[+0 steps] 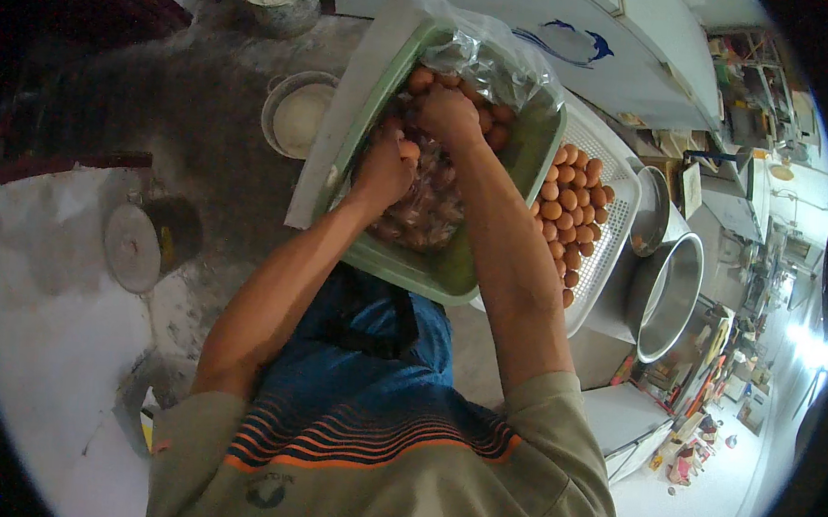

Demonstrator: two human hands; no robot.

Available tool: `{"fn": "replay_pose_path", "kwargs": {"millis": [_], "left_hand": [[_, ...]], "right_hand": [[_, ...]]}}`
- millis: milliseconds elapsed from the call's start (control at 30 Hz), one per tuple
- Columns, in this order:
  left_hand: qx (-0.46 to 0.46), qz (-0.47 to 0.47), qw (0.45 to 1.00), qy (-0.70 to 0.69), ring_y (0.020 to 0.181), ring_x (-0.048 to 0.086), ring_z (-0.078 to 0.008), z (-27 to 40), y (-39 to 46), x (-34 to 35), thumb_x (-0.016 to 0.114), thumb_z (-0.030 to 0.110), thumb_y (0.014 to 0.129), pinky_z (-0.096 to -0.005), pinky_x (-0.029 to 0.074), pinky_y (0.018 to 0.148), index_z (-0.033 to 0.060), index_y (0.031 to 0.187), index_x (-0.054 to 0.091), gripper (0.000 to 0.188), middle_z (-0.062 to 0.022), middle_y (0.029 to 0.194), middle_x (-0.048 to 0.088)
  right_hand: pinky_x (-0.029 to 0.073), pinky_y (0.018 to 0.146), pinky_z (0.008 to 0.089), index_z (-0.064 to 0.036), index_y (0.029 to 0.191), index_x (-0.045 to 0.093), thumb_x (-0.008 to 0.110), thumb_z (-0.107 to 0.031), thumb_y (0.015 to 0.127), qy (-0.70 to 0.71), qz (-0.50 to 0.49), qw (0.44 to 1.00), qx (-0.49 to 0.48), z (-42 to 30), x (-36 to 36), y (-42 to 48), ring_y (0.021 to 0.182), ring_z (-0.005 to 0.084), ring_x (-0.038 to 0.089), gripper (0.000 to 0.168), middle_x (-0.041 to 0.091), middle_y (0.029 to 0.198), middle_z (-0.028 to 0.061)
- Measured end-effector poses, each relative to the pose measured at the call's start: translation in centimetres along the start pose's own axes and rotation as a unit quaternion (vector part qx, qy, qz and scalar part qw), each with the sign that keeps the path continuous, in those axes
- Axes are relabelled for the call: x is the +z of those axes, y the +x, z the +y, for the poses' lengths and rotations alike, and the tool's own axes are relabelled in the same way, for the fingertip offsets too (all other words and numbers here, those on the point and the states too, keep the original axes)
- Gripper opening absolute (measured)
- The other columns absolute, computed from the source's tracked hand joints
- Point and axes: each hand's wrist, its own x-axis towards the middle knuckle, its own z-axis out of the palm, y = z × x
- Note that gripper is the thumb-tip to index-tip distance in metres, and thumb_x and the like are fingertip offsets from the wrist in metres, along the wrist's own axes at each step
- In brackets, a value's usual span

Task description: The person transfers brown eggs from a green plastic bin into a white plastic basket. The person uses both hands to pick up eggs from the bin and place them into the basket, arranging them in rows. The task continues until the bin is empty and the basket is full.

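In front of me stands a green plastic tub (pixel 517 167) lined with a clear plastic bag (pixel 491 62). Brown eggs (pixel 499 138) lie in it at the far end and right side. More rounded shapes, dimly seen, lie under the crinkled plastic in the middle. My left hand (pixel 385 169) is inside the tub on the left, fingers curled around a brown egg (pixel 409 150). My right hand (pixel 451 114) reaches down among the eggs at the far end. Its fingertips are hidden, so whether it grips one cannot be told.
Right of the tub, a white perforated plastic basket (pixel 621 224) holds many brown eggs (pixel 568 200). Beyond it stands a steel basin (pixel 694 273). Left are a pot of pale contents (pixel 302 120) and a lidded bucket (pixel 132 247). A white cabinet (pixel 483 9) stands behind the tub.
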Motion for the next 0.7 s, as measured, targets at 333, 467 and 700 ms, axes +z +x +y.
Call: {"fn": "replay_pose_path", "kwargs": {"millis": [333,467,700], "left_hand": [[-0.21,-0.062,0.946,-0.24,0.083,0.064,-0.0234,4.1,-2.9,-2.5,0.064,0.021,0.092,-0.0358,0.057,0.05,0.0057,0.138,0.043,0.052,-0.0137,0.122,0.056],[-0.267,-0.059,0.899,-0.343,0.087,0.062,-0.0208,3.3,-2.8,-2.3,0.065,0.024,0.094,-0.0355,0.058,0.052,0.0093,0.135,0.044,0.049,-0.0089,0.12,0.056],[-0.294,-0.047,0.845,-0.445,0.092,0.063,-0.0217,2.4,-2.3,-2.5,0.066,0.027,0.093,-0.038,0.059,0.059,0.0126,0.13,0.047,0.044,-0.0073,0.118,0.056]], "right_hand": [[0.053,0.086,0.0454,-0.008,0.123,0.063,0.056,-0.05,0.089,0.064,0.027,0.996,0.049,-1.5,-2.8,-3.3,0.106,0.0332,0.067,0.055,0.07,0.11,0.0189],[0.054,0.082,0.0469,-0.012,0.12,0.064,0.057,-0.047,0.088,0.01,0.072,0.997,-0.014,-0.6,-0.8,-2.6,0.101,0.0341,0.068,0.049,0.071,0.108,0.0162],[0.055,0.081,0.0467,-0.012,0.122,0.062,0.063,-0.037,0.086,0.044,0.05,0.998,0.005,-2.2,-2.6,-4.8,0.102,0.036,0.068,0.044,0.07,0.107,0.0166]]}}
